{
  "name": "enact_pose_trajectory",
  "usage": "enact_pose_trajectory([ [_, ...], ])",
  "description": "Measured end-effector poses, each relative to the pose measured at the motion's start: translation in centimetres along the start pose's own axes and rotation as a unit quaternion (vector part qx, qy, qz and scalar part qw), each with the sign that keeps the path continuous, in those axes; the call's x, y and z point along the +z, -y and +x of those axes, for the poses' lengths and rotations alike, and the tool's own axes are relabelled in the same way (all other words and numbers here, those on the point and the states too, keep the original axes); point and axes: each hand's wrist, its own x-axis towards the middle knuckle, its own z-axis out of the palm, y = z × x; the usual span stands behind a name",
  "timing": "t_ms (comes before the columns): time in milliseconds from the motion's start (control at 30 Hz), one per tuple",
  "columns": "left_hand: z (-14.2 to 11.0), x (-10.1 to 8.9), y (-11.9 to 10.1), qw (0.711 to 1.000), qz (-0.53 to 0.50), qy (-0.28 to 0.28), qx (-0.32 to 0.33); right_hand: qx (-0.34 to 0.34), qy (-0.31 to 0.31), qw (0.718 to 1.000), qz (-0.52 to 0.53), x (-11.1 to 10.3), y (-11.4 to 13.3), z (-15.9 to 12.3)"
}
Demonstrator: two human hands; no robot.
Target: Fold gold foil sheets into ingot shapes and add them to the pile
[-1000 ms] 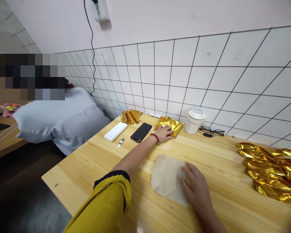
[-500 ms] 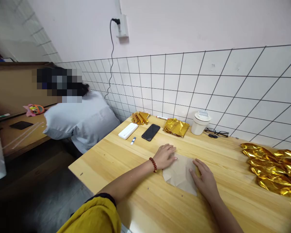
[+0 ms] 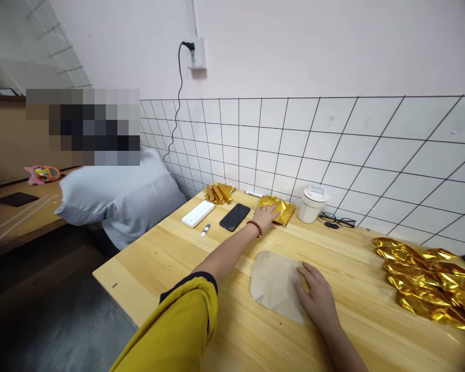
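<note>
My left hand [image 3: 264, 217], with a red bead bracelet at the wrist, reaches to the stack of gold foil sheets [image 3: 281, 209] near the wall. Its fingers are spread over the stack's left edge and hold nothing. On the wooden table [image 3: 170, 279] lies a pale, creased sheet of thin paper [image 3: 273, 284], its outline roughly rounded. My right hand [image 3: 318, 294] rests at the right edge of this sheet, thumb and fingers apart, with the fingertips on or just beside the paper.
Along the wall stand folded gold strips [image 3: 219, 194], a marker [image 3: 253, 194], a white lidded cup [image 3: 312, 205] and glasses [image 3: 343, 221]. Nearer lie a phone [image 3: 234, 217], a white power bank [image 3: 198, 214] and a small blue-white stick [image 3: 205, 230]. Crumpled gold foil [image 3: 422, 281] covers the right. A person [image 3: 120, 196] sits left.
My left hand has left the pale paper and moved forward to the gold foil stack. My right hand stays by the paper's right edge. The camera view has shifted slightly.
</note>
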Motion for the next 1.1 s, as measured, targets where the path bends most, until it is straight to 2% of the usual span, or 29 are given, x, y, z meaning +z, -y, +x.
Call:
enact_pose_trajectory([
  [100,1.7,0.8,0.3,1.0,0.002,0.005,-0.019,-0.004,-0.003,1.0,0.007,-0.2,0.3,-0.1],
  [200,2.2,1.7,0.1,0.999,-0.007,-0.009,-0.048,-0.009,-0.003,1.0,0.012,-0.3,0.4,-0.1],
  [467,1.5,3.1,-0.2,0.997,-0.026,-0.053,-0.057,-0.028,-0.012,0.999,0.014,-0.3,0.2,-0.3],
  [567,1.3,2.8,0.0,0.997,-0.033,-0.048,-0.052,-0.032,-0.02,0.999,0.018,-0.2,0.1,-0.2],
  [633,0.7,2.2,0.2,0.996,-0.041,-0.067,-0.05,-0.029,-0.019,0.999,0.021,-0.2,0.1,-0.2],
  [767,-3.3,0.3,0.4,0.989,-0.08,-0.114,-0.041,-0.009,-0.008,0.999,0.033,-0.2,-0.1,-0.1],
  [867,-8.4,-1.1,-0.7,0.988,-0.127,-0.09,-0.006,0.019,-0.013,0.998,0.053,-0.5,-0.3,0.1],
  [1033,-16.1,-1.5,-6.0,0.983,-0.174,-0.024,0.06,0.08,-0.055,0.994,0.055,-0.4,-0.9,0.6],
  [1100,-17.9,-0.9,-8.2,0.984,-0.173,-0.001,0.042,0.055,-0.048,0.997,0.035,-0.1,-0.9,0.7],
])
